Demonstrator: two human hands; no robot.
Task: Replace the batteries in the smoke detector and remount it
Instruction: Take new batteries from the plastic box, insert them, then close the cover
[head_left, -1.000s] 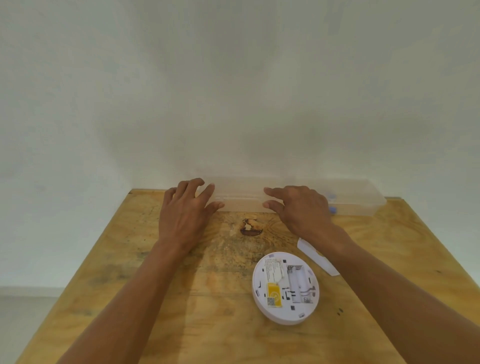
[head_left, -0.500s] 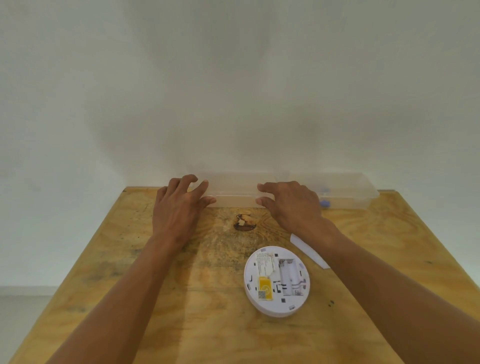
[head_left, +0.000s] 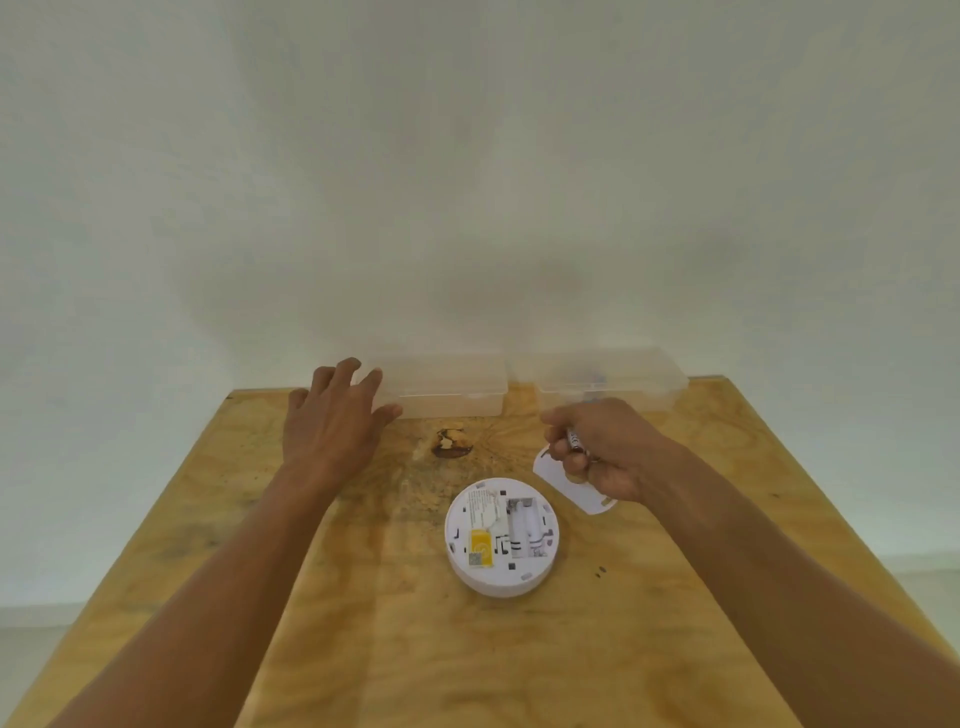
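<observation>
A round white smoke detector (head_left: 502, 538) lies back-up in the middle of the wooden table (head_left: 395, 639), its battery bay showing with no cells in it. A white cover piece (head_left: 550, 470) lies just beyond it to the right, partly under my right hand (head_left: 602, 449). That hand is curled around a small battery (head_left: 575, 440). My left hand (head_left: 332, 423) rests with fingers spread against the left end of a clear plastic box (head_left: 452, 387) at the table's back edge.
A second clear plastic box (head_left: 608, 379) stands at the back right against the white wall, with small items inside. A dark knot (head_left: 452, 447) marks the wood between my hands. The table's edges fall off on both sides.
My right hand has pulled back from the clear boxes toward me and now holds a battery. The two boxes now show a gap between them. My left hand stays at the left box.
</observation>
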